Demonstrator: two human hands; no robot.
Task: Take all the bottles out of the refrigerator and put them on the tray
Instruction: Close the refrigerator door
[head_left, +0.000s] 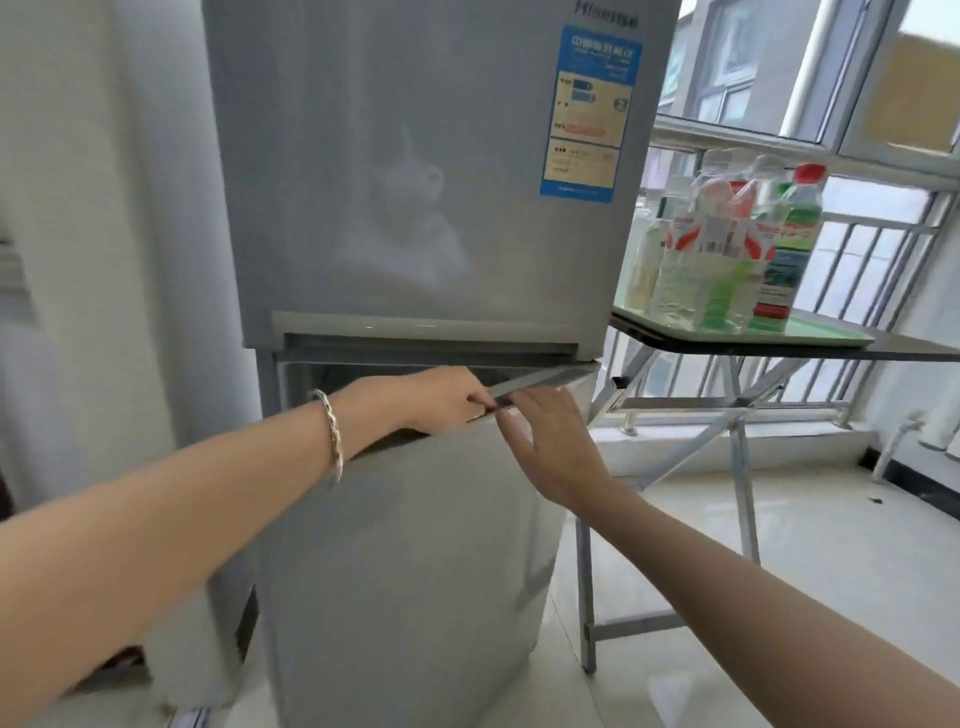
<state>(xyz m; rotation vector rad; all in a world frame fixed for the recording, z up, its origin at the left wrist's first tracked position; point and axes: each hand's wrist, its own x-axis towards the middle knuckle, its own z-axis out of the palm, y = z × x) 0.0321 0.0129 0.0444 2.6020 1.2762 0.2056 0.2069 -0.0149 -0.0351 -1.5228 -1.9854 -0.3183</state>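
A grey two-door refrigerator (415, 182) fills the middle of the view. Its upper door is closed; its lower door (415, 545) stands slightly ajar, with a dark gap at the top. My left hand (441, 400) curls its fingers over the top edge of the lower door. My right hand (550, 441) rests flat with fingers apart on the door's front, right beside the left. Several bottles (727, 254) stand together on a pale green tray (810, 335) to the right. The fridge's inside is hidden.
The tray lies on a dark folding table (909, 351) with metal legs, right of the fridge, in front of a railed window. A white wall or curtain (93, 260) stands to the left. Glossy tiled floor (779, 597) stretches below the table.
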